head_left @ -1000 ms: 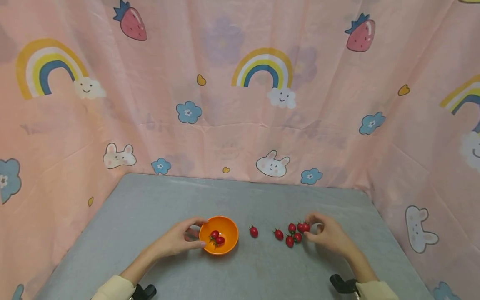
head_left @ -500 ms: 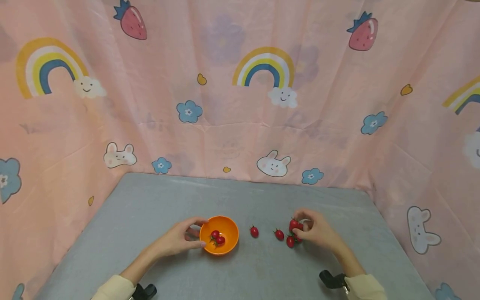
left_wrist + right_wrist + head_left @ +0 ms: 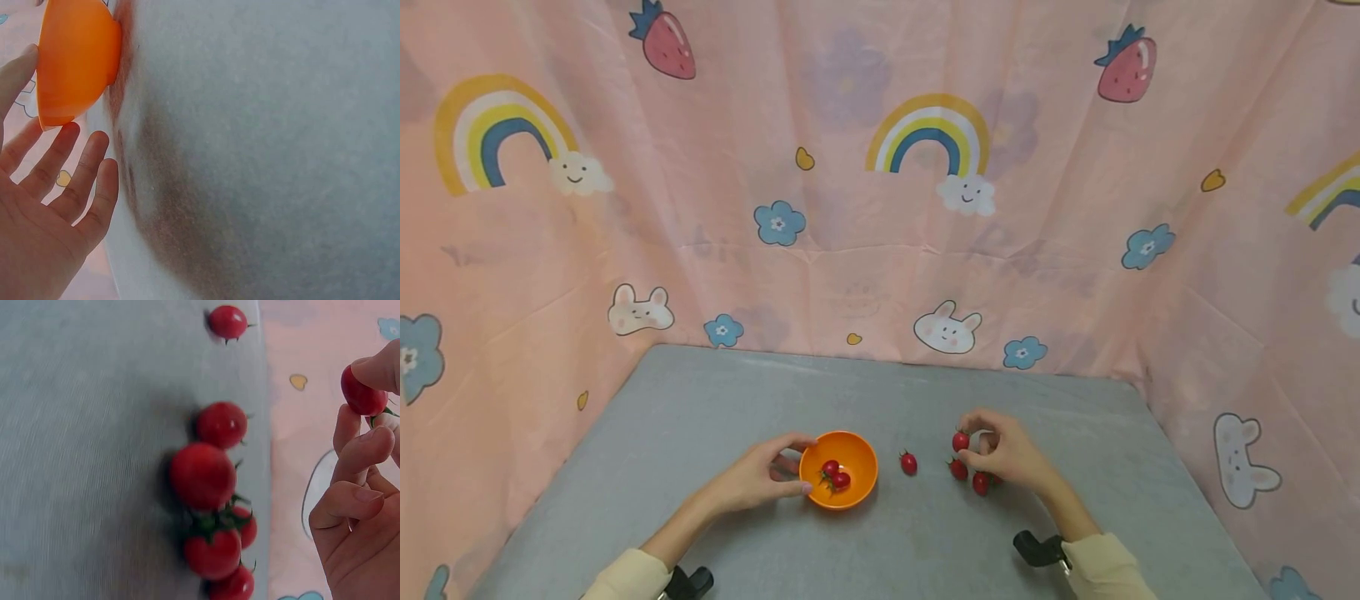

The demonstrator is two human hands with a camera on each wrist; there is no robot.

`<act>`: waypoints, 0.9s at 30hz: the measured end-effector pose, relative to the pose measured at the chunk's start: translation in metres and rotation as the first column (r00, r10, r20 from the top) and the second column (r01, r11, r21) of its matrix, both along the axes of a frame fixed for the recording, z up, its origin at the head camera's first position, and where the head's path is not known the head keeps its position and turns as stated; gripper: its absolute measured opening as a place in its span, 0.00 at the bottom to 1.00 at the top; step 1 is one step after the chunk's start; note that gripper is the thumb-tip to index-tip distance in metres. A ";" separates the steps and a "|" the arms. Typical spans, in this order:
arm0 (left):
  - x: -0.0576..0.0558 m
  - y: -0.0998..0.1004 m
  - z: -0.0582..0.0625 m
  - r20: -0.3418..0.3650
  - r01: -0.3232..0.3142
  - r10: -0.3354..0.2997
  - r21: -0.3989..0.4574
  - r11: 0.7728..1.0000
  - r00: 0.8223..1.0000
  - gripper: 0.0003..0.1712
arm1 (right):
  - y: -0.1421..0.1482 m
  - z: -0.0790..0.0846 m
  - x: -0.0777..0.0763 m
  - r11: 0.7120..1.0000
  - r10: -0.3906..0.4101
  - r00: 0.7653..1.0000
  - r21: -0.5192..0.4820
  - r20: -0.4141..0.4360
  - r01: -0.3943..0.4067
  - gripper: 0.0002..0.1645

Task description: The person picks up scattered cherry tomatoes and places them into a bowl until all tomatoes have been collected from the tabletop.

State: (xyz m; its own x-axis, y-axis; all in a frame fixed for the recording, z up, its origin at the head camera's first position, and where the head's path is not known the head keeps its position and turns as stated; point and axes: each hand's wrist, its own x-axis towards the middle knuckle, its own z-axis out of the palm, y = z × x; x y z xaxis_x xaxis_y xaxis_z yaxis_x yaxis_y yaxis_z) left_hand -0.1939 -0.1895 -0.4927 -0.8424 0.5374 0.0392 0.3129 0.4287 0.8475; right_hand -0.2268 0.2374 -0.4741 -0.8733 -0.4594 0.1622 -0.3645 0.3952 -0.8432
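My left hand [image 3: 756, 477] holds the orange bowl [image 3: 862, 467] at its left side, thumb and fingers spread along the rim. The left wrist view shows the bowl's outer wall [image 3: 75, 56] between thumb and fingers. Inside it lie two red cherry tomatoes [image 3: 841, 481] with green stems. My right hand [image 3: 1011, 454] pinches another cherry tomato [image 3: 362, 394] between thumb and fingertips, raised off the table. Below that hand are more tomatoes [image 3: 981, 483] in a loose group, partly hidden in the head view; the right wrist view shows several [image 3: 203, 476].
A single cherry tomato [image 3: 908, 463] lies between the bowl and the group. The grey tabletop [image 3: 760, 392] ends against a pink patterned curtain [image 3: 850, 275] at the back and sides. Each wrist carries a black camera mount [image 3: 1039, 549].
My right hand has taken hold of a cherry tomato at the group's right, lifted it and moved left. My left hand and the bowl stay where they were.
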 end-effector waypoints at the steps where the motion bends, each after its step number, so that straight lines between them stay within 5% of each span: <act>1: 0.000 0.000 0.000 -0.001 0.000 0.000 0.000 1.000 1.000 0.32 | -0.002 -0.001 -0.001 1.000 0.003 1.000 0.001 -0.001 -0.003 0.18; 27: -0.001 0.000 0.000 0.006 0.001 -0.001 -0.002 1.000 1.000 0.31 | -0.076 -0.004 -0.005 0.995 0.095 0.995 -0.006 -0.010 -0.095 0.17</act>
